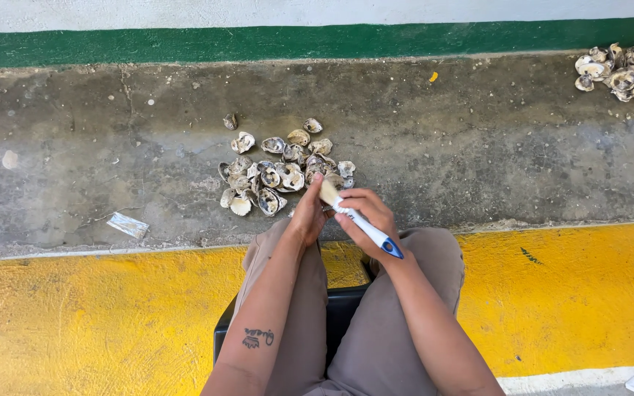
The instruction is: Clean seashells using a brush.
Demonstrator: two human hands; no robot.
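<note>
A: The brush (357, 218), white-handled with a blue end and pale bristles, is being held in the right hand (367, 213), grip clamped around mid-handle. It is being judged light and stiff, soft only at the bristles.

B: The left hand (308, 214)?

A: It is being kept closed, just under the bristles; whatever is inside is being hidden, so the contents cannot be told. The shell pile (280, 174) is lying on the concrete floor (478, 139) just beyond; those shells are being judged rough, rigid, chippable.
</note>
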